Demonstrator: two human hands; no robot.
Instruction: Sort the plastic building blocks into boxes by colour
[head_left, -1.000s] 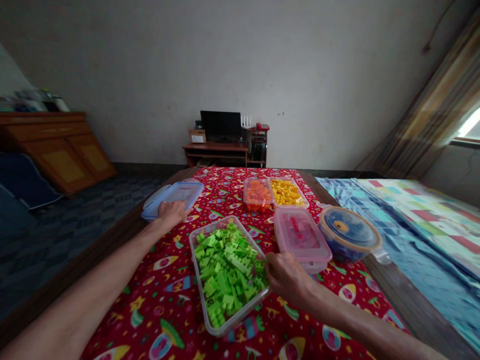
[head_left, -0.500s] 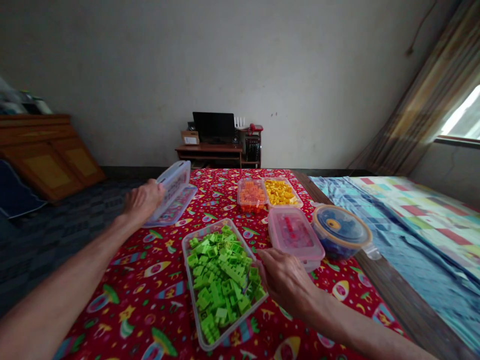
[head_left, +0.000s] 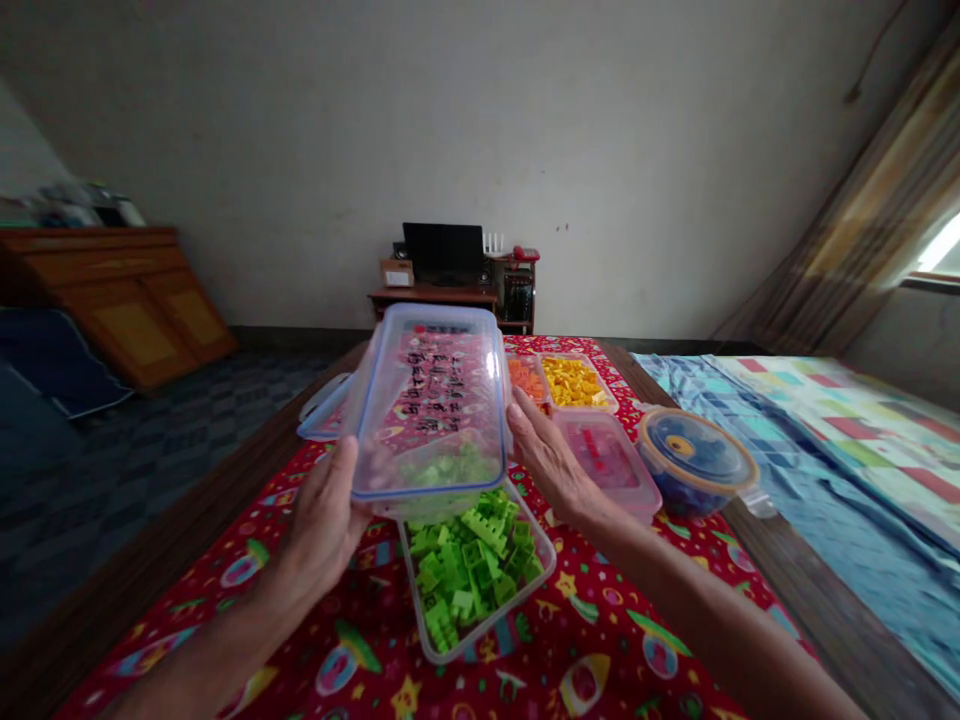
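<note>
A clear plastic lid (head_left: 427, 405) with a blue rim and dark writing is held up between my two hands, tilted, over the far part of an open container (head_left: 480, 640). My left hand (head_left: 326, 515) grips the lid's near left side, thumb on its edge. At the right edge, my right hand (head_left: 544, 450) has its fingers against the lid; some of them are hidden behind it. Loose green toy bricks (head_left: 472, 560) fill the open container, and the far ones show blurred through the lid. Another blue-rimmed lid (head_left: 322, 408) lies on the table's left, partly covered.
Right of my right hand stand a pink-lidded box (head_left: 604, 460) and a round bowl (head_left: 697, 460) with a blue lid. Behind are containers of orange bricks (head_left: 527, 378) and yellow bricks (head_left: 576, 383). A red patterned cloth (head_left: 337, 640) covers the table. A bed (head_left: 825, 440) adjoins on the right.
The lid has moved right from the stack at the left to above the green bricks. My right hand has left the container's rim and now holds the lid too.
</note>
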